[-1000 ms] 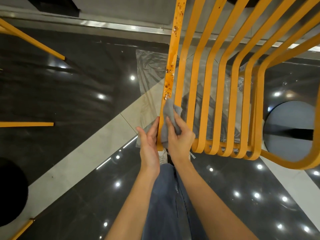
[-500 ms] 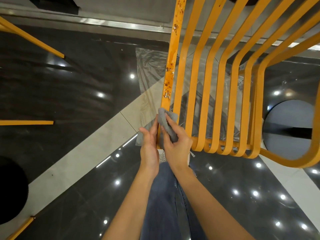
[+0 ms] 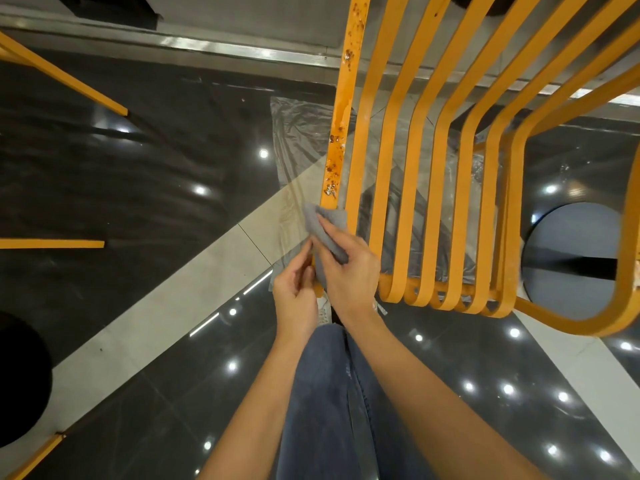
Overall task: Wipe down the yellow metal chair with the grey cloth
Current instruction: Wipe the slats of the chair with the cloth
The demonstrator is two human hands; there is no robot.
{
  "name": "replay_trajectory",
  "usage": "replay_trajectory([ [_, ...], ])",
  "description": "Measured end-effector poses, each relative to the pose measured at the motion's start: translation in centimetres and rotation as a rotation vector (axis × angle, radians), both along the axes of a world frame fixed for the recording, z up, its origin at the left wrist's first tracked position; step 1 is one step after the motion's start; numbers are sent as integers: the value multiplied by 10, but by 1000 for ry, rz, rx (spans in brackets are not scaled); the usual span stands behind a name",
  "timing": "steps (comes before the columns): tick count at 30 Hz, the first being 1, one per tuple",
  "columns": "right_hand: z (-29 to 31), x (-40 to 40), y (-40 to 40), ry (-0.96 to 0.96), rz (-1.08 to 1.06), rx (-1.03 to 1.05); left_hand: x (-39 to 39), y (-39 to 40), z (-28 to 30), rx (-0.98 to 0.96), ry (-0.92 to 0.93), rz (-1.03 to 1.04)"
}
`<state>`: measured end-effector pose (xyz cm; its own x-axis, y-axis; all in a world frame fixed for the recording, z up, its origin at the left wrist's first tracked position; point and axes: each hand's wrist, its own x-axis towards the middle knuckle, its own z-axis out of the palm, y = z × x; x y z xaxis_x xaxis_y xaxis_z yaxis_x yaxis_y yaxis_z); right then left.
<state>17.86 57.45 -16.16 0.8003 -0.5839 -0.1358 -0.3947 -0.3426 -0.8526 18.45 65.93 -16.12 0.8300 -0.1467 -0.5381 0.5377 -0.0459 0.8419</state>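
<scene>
the right hand (image 3: 349,271) presses the grey cloth (image 3: 323,226) against the chair (image 3: 419,161) slat, fingers curled over it. the left hand (image 3: 294,292), just beside, pinches the cloth's lower edge. beyond the fingertips the stained slat runs on uncovered.

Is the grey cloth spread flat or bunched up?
Bunched: the grey cloth is folded over the yellow slat, held by the right hand.

Overhead spot lamps are reflecting as small white glare dots across the glossy dark floor (image 3: 138,174), thickest toward five o'clock. Light is falling evenly and fairly bright. Wide-angle distortion is bending the yellow chair slats (image 3: 429,161) toward twelve and three o'clock. Focus is holding sharp.
</scene>
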Motion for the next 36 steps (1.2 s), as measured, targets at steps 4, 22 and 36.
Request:
replay_trajectory([
  [4, -5, 24, -19, -18, 45, -46, 1, 1, -1, 15, -27, -33],
  [22, -1, -13, 4, -9, -73, 165, -1, -12, -2, 98, -109, 86],
  [36, -6, 0, -9, -30, -7, 106, -1, -12, -3, 79, -88, 112],
])
